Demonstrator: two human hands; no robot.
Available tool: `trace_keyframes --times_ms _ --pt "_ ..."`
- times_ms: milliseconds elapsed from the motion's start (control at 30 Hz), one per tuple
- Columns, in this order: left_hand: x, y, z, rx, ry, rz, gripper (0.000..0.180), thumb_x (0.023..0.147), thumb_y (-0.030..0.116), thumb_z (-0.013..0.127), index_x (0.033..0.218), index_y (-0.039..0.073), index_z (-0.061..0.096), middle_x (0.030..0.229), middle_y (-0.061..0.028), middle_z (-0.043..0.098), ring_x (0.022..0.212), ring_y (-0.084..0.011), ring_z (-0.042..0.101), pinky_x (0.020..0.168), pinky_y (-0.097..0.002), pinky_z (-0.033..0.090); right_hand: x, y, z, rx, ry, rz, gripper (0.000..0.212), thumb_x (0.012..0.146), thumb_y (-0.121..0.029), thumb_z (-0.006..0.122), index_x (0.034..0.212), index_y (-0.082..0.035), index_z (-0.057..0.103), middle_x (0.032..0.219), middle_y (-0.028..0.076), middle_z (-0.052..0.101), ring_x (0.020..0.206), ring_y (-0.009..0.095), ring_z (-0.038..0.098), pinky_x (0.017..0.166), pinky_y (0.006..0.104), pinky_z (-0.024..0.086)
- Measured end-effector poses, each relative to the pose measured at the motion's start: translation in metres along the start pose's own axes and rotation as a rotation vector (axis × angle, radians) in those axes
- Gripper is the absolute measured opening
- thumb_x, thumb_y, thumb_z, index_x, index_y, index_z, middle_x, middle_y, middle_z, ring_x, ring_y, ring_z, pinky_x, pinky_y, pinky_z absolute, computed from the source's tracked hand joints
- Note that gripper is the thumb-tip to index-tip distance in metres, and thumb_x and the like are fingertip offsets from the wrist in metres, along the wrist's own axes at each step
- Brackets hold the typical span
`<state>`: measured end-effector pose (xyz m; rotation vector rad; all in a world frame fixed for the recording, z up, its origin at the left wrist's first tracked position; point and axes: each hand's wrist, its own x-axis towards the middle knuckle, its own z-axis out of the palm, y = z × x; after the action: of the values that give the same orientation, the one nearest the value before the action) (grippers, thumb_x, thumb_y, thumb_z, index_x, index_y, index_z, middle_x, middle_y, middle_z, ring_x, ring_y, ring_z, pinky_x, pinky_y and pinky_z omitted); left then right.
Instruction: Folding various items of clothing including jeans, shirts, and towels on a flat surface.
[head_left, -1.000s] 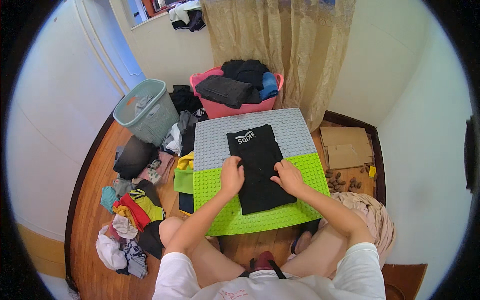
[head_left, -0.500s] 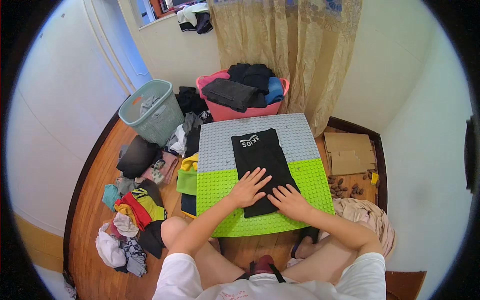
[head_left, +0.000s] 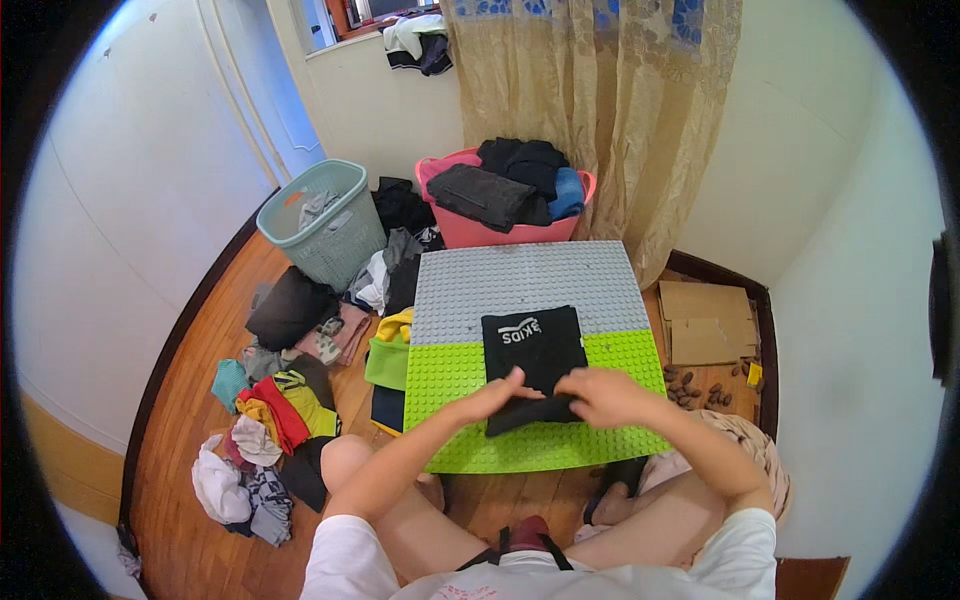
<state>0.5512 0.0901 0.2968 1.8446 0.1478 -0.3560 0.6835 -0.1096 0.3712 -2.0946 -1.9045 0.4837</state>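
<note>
Between the hands [head_left: 612, 397] — garment [head_left: 540, 366] shorter, perhaps double-layered

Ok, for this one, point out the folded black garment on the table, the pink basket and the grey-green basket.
Black garment [head_left: 540, 364]: head view, on its flat part below the white print.
Pink basket [head_left: 467, 233]: head view, on its front wall.
Grey-green basket [head_left: 335, 254]: head view, on its side wall.

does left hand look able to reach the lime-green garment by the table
Probably yes: nothing visible blocks the lime-green garment beside the studded table, though the left hand is on the black garment.
</note>
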Motion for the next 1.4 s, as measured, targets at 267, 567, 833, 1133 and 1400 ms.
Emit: trace_keyframes --times_ms 267,567,833,1133,1400 --pt "-0.006 -0.040 -0.023 -0.972 0.165 -0.125 0.086 0.079 0.074 0.020 0.136 0.010 0.030 0.131 -0.0072 0.045 0.119 -0.0214 0.044 0.096 -0.0375 0.037 0.110 0.069 -0.037 0.031 -0.031 0.098 0.033 0.074 -0.019 0.057 0.106 -0.011 0.060 0.100 0.016 0.061 0.097 0.033 0.055 0.083 0.0430 0.044" --pt "0.013 -0.045 -0.013 -0.466 0.443 -0.257 0.048 0.088 0.035 0.053 0.117 -0.002 0.048 0.103 -0.0135 0.059 0.091 -0.0201 0.058 0.076 -0.0343 0.048 0.127 0.072 0.039 -0.067 0.395 0.172 0.040 0.081 -0.033 0.056 0.115 -0.013 0.056 0.120 0.012 0.052 0.115 0.031 0.044 0.094 0.0463 0.036" --pt "0.040 -0.060 -0.021 0.010 0.880 0.124 0.038 0.091 0.030 0.045 0.101 -0.006 0.055 0.085 -0.0228 0.061 0.080 -0.0354 0.060 0.072 -0.0384 0.045 0.125 0.070 0.060 -0.197 0.568 0.352 0.041 0.082 -0.038 0.053 0.106 -0.006 0.057 0.101 0.011 0.055 0.106 0.028 0.045 0.096 0.0508 0.027" --pt "0.054 -0.091 -0.022 0.069 0.942 0.055 0.031 0.091 0.026 0.044 0.094 -0.003 0.053 0.084 -0.0271 0.057 0.082 -0.0434 0.054 0.070 -0.0423 0.043 0.150 0.072 0.059 -0.167 0.488 0.286 0.046 0.082 -0.046 0.051 0.096 -0.003 0.060 0.099 0.015 0.058 0.101 0.030 0.049 0.091 0.0486 0.032" --pt "0.035 -0.063 -0.019 -0.044 0.798 0.165 0.034 0.091 0.025 0.049 0.113 -0.001 0.048 0.099 -0.0163 0.060 0.094 -0.0246 0.057 0.082 -0.0340 0.044 0.201 0.093 0.043 0.257 -0.027 0.269 0.065 0.087 -0.052 0.035 0.100 0.006 0.061 0.107 0.025 0.058 0.102 0.041 0.053 0.089 0.0419 0.040"
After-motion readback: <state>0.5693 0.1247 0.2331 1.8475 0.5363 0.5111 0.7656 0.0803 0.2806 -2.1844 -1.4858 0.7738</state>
